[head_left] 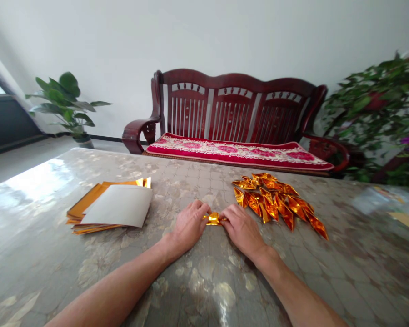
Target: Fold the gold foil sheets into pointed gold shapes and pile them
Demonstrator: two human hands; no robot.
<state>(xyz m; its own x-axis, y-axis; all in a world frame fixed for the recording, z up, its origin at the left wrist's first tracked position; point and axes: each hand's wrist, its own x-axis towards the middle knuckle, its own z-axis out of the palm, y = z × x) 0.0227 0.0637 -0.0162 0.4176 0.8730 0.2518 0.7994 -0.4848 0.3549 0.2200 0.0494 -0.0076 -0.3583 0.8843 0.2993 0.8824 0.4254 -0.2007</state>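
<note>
My left hand (187, 225) and my right hand (241, 229) rest on the table (204, 272), fingers pinched from both sides on a small piece of gold foil paper (214, 219) lying between them. Just beyond my right hand lies a pile of folded gold foil pieces (277, 202). To the left sits a stack of flat gold foil sheets (111, 206), the top one showing its white back.
Behind the table stands a dark wooden bench (231, 113) with a red patterned cushion. A potted plant (66, 104) is at the back left, and leafy plants (378, 109) crowd the right. Blurred items (388, 204) lie at the table's far right edge.
</note>
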